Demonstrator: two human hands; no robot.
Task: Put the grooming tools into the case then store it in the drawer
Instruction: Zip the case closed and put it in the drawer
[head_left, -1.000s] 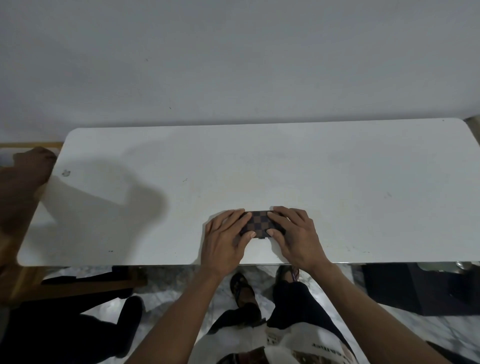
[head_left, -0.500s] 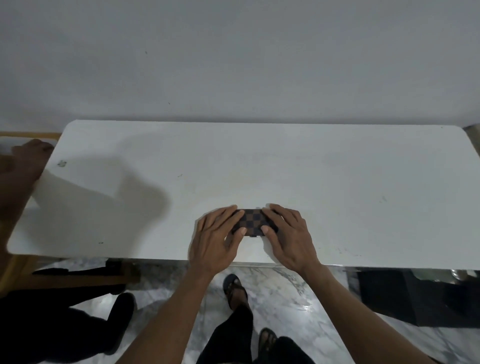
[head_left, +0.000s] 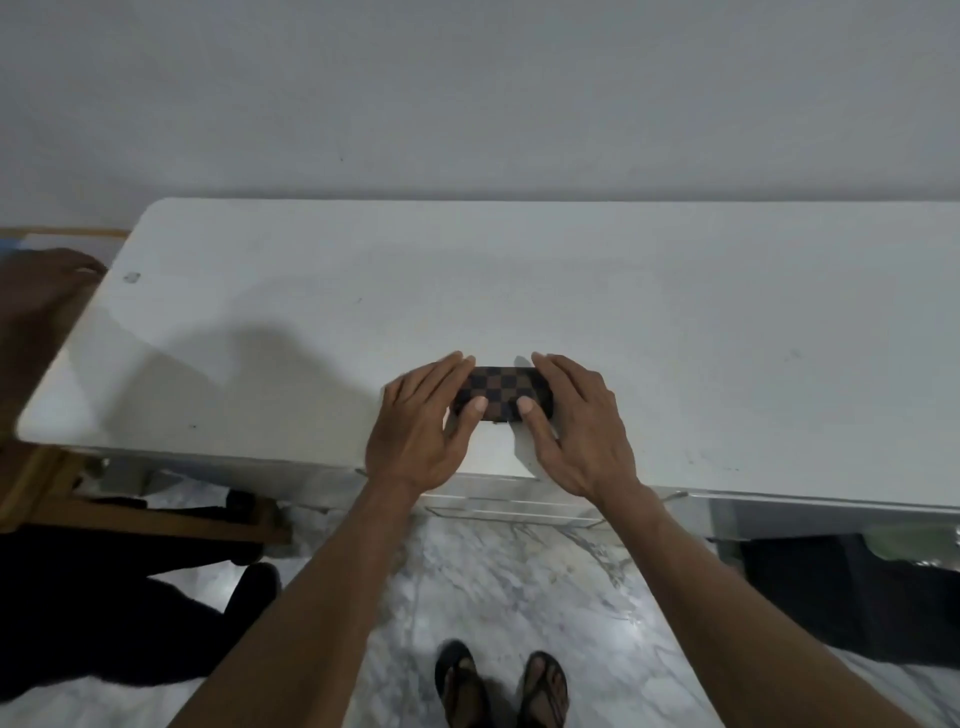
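Note:
A small brown checkered case (head_left: 501, 391) lies closed on the white table (head_left: 675, 338), close to its front edge. My left hand (head_left: 421, 431) grips the case's left end and my right hand (head_left: 576, 431) grips its right end, with both thumbs pressed on its near side. No loose grooming tools show on the table. Under the table's front edge, below my hands, runs a drawer front (head_left: 509, 512) with a thin handle.
Another person's hand (head_left: 47, 280) rests at the table's left end, and dark-clothed legs (head_left: 104, 613) stand below it near a wooden frame (head_left: 156, 525). A dark object (head_left: 852, 597) sits under the table at right. My sandalled feet (head_left: 501, 686) stand on marble floor.
The view has tilted and drawn back, so the table sits higher and my feet show. Both hands stay on the case, which has hardly moved on the table.

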